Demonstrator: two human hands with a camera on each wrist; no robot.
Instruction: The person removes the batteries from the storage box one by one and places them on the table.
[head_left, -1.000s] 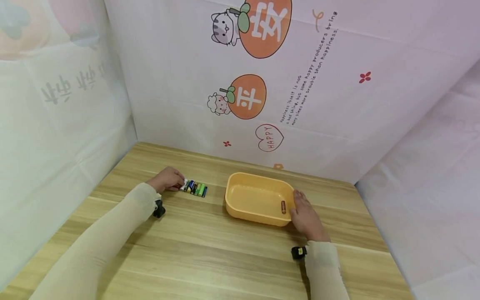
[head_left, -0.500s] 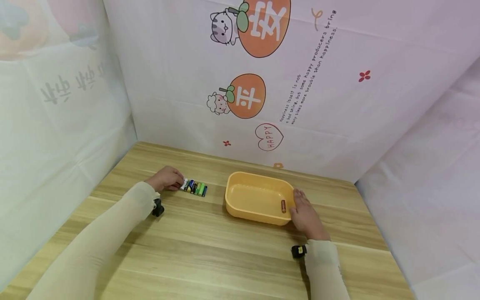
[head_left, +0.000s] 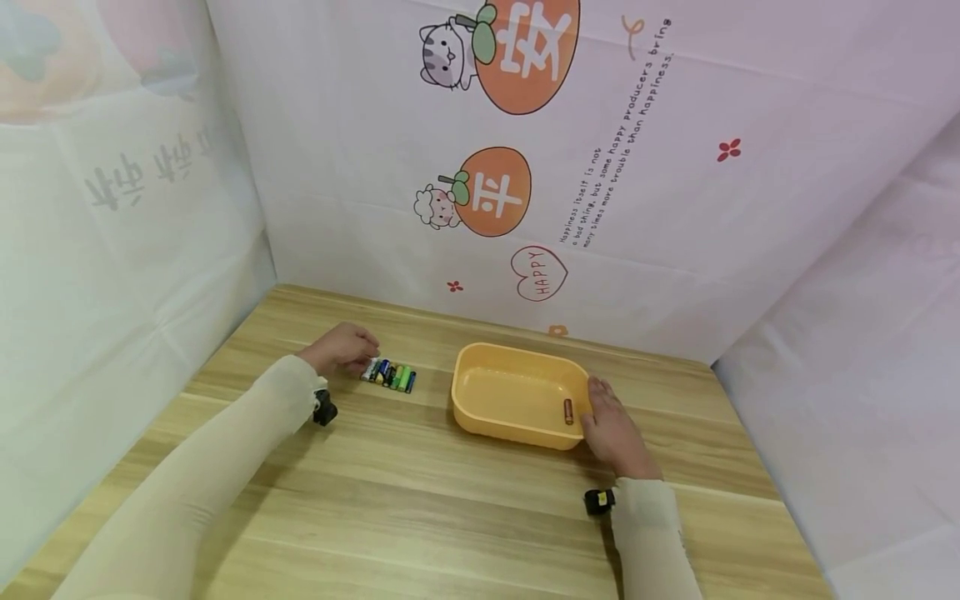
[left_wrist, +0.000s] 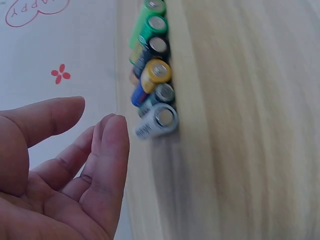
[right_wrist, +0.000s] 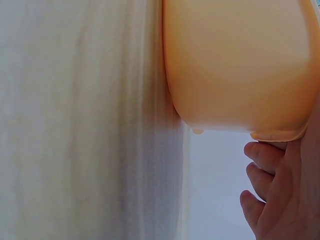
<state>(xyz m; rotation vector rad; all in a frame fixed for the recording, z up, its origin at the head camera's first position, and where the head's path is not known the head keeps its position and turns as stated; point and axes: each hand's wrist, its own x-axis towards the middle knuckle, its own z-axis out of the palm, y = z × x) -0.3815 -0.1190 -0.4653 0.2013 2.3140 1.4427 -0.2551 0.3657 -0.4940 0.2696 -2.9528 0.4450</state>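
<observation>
Several batteries (head_left: pixel 393 376) lie side by side in a row on the table, mostly blue, green and dark; the nearest to my left hand is a white one (left_wrist: pixel 157 122). Just above and left of that end hovers my left hand (head_left: pixel 345 347), its thumb apart from the fingers and nothing between them in the left wrist view. My right hand (head_left: pixel 617 432) rests along the right end of a yellow plastic basin (head_left: pixel 517 433), fingers fairly straight against its outer wall. One reddish-brown battery (head_left: pixel 567 411) lies inside, close to that end.
The wood-grain table (head_left: pixel 420 508) ends at a white printed cloth (head_left: pixel 360 192) hung behind it, with cloth walls at left and right too. A black wrist camera (head_left: pixel 324 407) sits by my left cuff, another camera (head_left: pixel 598 502) by the right.
My left hand has lifted slightly up and to the right from the left end of the battery row. The right hand and the basin have stayed where they were.
</observation>
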